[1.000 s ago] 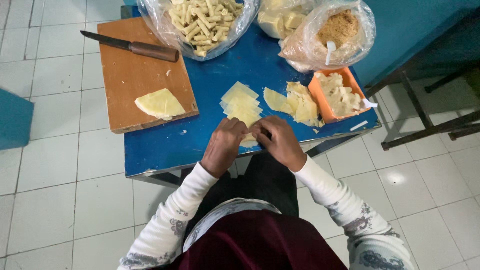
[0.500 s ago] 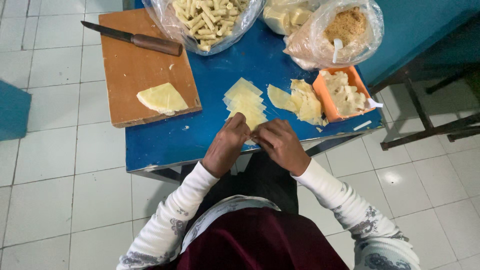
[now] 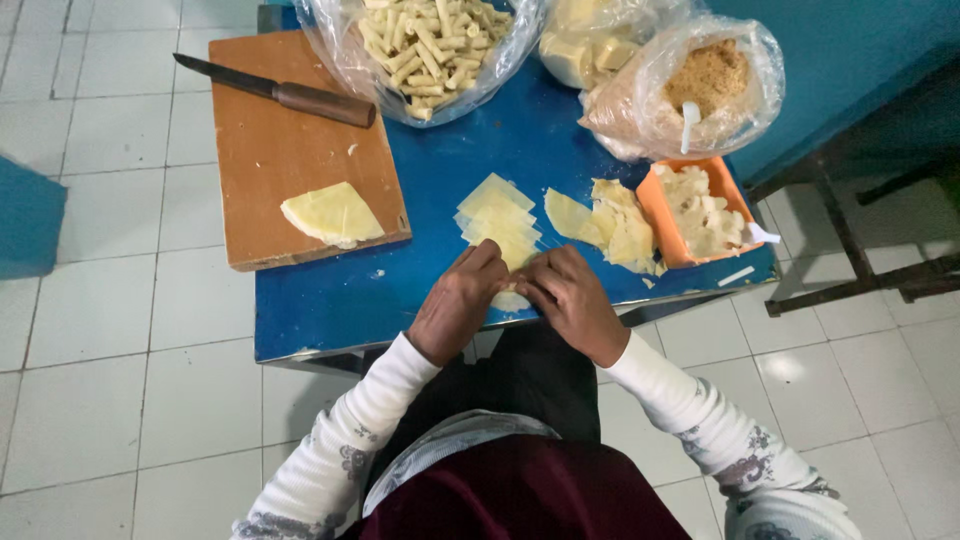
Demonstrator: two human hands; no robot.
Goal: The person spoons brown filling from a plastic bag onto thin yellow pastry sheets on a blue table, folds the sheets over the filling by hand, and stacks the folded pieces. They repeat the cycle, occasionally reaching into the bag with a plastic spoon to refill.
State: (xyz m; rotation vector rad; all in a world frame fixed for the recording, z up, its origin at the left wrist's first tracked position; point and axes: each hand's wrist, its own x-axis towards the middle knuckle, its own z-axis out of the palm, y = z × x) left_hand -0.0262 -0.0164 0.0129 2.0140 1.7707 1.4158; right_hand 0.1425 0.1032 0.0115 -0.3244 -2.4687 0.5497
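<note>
Head view showed my left hand (image 3: 462, 300) and right hand (image 3: 570, 300) pinched together on a thin pastry wrapper (image 3: 512, 300) at the blue worktop (image 3: 330, 300) edge, where I judged hard pressure could tear it.

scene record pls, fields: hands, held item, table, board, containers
hands: left hand and right hand meet at the near table edge
held item: pale dough sheet pinched between both
table: blue table, stack of square wrappers
board: wooden board with knife and dough slab
containers: bag of rolled pieces, orange tray, bag of crumbs
</note>
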